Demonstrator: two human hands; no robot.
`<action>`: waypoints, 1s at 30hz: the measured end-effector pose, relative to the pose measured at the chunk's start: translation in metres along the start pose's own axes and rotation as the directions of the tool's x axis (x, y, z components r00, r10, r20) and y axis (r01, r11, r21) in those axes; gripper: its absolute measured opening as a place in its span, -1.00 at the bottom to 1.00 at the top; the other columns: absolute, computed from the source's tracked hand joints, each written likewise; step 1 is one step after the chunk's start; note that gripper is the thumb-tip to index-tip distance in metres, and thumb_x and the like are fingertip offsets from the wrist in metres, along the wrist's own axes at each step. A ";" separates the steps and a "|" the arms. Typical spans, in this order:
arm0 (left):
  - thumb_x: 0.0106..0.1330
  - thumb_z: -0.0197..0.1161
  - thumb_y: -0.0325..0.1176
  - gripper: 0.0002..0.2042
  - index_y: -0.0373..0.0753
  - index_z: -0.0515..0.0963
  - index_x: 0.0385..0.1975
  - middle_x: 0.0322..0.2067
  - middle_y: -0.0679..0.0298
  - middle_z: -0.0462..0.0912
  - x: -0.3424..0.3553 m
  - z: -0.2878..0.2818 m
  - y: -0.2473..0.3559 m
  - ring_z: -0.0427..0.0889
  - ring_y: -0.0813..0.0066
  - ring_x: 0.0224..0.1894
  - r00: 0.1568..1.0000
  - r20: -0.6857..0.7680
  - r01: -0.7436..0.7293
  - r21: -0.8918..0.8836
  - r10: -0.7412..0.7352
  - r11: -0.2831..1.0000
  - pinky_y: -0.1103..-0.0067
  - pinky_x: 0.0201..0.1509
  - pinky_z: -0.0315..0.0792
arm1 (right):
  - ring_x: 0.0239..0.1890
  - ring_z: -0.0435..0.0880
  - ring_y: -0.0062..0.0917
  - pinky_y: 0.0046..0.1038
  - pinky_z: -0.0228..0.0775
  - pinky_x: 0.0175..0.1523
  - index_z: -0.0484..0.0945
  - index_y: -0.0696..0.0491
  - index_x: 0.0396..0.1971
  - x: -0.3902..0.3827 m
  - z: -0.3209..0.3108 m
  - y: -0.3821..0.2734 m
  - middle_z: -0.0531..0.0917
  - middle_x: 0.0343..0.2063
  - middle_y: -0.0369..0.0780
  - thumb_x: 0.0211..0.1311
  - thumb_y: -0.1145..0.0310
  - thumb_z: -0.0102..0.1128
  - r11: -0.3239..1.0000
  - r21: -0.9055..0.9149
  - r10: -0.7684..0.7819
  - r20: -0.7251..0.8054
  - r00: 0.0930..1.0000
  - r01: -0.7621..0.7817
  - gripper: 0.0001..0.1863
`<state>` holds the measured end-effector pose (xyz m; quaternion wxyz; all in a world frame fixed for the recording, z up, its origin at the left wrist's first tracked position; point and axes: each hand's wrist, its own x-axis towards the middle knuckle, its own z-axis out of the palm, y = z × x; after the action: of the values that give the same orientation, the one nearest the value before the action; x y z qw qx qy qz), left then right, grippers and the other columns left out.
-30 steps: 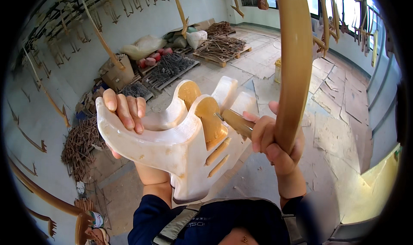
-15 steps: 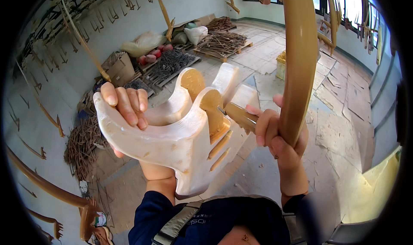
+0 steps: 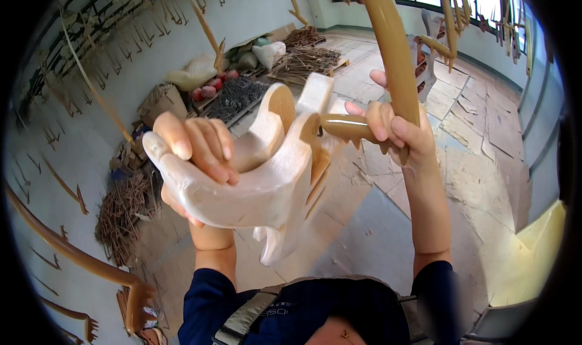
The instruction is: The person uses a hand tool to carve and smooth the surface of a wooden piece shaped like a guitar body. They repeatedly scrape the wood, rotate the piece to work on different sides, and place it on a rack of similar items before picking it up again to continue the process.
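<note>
My left hand (image 3: pixel 200 148) grips the curled arm of a white, carved two-pronged piece (image 3: pixel 242 199), with tan flat patches and grooves on one side. In my right hand (image 3: pixel 394 127) is a long, curved, glossy tan piece (image 3: pixel 388 42), upright, with a short notched crosspiece (image 3: pixel 341 126) at its lower end. The crosspiece points left at the tan face of the white piece’s nearer prong; its tip touches or almost touches there, and I cannot tell whether it is inserted. Fingers of both hands are wrapped round their pieces.
Tan pieces (image 3: pixel 79 242) hang along the left wall and around the windows. On the floor (image 3: pixel 485 212) stand pallets of rod bundles (image 3: pixel 312 60), dark metal parts (image 3: pixel 233 96), sacks (image 3: pixel 270 53), red bundles and a cardboard box (image 3: pixel 160 102). A pale yellow surface (image 3: pixel 539 236) is at right.
Both hands and their pieces have risen in the view. The white piece has tilted, showing less of its grooved side, and the crosspiece now lies more level against it.
</note>
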<state>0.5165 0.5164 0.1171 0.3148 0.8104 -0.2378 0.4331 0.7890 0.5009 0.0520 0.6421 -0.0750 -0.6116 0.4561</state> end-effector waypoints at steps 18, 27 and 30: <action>-0.04 0.34 -0.32 -0.56 -0.26 0.29 -0.19 -0.49 0.29 0.55 -0.076 0.000 -0.010 0.57 0.52 -0.51 0.855 -0.515 0.048 -0.043 -0.063 0.998 0.63 -0.36 0.45 | -0.58 0.39 -0.64 -0.16 0.17 0.20 0.13 0.30 0.13 -0.022 -0.020 0.004 0.29 -0.82 -0.41 0.00 0.33 0.13 0.994 -0.032 -0.108 -0.040 0.993 0.107 -0.32; -0.05 0.28 -0.35 -0.68 -0.34 0.39 -0.31 -0.64 0.24 0.48 -0.144 0.057 0.039 0.38 0.62 -0.70 0.476 -0.872 0.627 0.244 -0.115 0.739 0.72 -0.65 0.29 | -0.59 0.39 -0.75 -0.21 -0.03 0.32 0.11 0.31 0.14 0.001 -0.058 0.028 0.50 -0.58 -0.29 0.06 0.33 0.10 0.940 -0.270 -0.227 -0.042 0.973 0.208 -0.34; -0.06 0.28 -0.39 -0.71 -0.33 0.41 -0.34 -0.65 0.23 0.49 -0.167 0.075 0.066 0.40 0.61 -0.69 0.415 -0.902 0.693 0.229 -0.118 0.684 0.72 -0.65 0.28 | -0.62 0.33 -0.80 -0.26 0.00 0.32 0.08 0.28 0.16 0.012 -0.083 0.038 0.55 -0.46 -0.28 0.11 0.30 0.10 0.919 -0.347 -0.207 -0.020 0.978 0.188 -0.33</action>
<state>0.4286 0.4360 -0.0370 0.2268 0.5870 0.3032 0.7156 0.8385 0.5695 0.0159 0.6789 -0.1366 -0.6678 0.2730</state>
